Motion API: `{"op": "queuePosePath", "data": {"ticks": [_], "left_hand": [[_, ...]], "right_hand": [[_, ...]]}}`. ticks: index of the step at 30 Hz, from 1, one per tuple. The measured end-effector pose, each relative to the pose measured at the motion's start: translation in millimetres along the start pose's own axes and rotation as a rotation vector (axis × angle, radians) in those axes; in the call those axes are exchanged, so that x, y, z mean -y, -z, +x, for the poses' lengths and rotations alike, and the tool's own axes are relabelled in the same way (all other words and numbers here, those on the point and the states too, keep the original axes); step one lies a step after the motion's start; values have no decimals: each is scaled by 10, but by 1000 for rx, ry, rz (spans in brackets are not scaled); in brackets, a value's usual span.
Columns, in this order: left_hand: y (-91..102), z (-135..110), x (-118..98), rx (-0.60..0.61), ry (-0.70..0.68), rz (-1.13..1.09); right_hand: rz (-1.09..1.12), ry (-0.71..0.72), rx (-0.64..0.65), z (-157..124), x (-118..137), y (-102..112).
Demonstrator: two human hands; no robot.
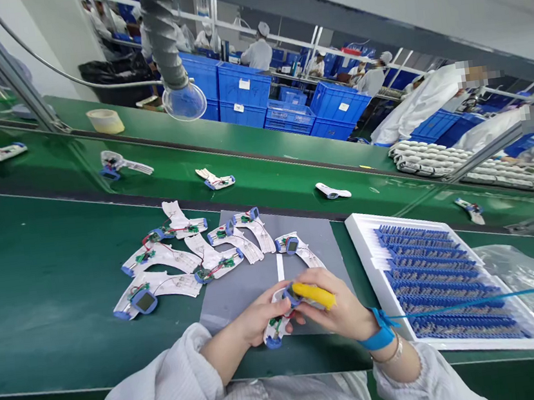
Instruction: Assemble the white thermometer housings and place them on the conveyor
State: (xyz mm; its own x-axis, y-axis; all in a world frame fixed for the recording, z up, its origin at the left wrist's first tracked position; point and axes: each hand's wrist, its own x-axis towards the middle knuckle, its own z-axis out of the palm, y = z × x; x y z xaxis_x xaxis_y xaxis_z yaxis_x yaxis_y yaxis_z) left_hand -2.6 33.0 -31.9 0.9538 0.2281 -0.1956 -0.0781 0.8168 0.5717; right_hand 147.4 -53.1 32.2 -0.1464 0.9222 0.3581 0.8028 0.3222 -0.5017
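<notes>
Housing (276, 321) runs toward your 1 o'clock, its tail held in your closed left grip (258, 316), while your right grip (334, 303) wraps a yellow handle (312, 295) against its blue head.

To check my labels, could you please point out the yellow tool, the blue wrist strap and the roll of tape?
Yellow tool (314, 295): head view, on its handle.
Blue wrist strap (378, 337): head view, on the band.
Roll of tape (105, 121): head view, on its outer side.
</notes>
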Motion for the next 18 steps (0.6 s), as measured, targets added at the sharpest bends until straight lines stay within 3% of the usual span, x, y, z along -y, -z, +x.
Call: {"op": "queuePosePath", "data": {"ticks": [7, 14, 18], "left_hand": [[15, 0, -9, 16, 10, 9], [38, 2, 16, 37, 9, -9], [-14, -19, -22, 26, 27, 55]], "right_hand": [[-20, 80, 98, 68, 14, 56], [-36, 140, 54, 38, 16, 38], [-18, 95, 68, 65, 12, 120]]}}
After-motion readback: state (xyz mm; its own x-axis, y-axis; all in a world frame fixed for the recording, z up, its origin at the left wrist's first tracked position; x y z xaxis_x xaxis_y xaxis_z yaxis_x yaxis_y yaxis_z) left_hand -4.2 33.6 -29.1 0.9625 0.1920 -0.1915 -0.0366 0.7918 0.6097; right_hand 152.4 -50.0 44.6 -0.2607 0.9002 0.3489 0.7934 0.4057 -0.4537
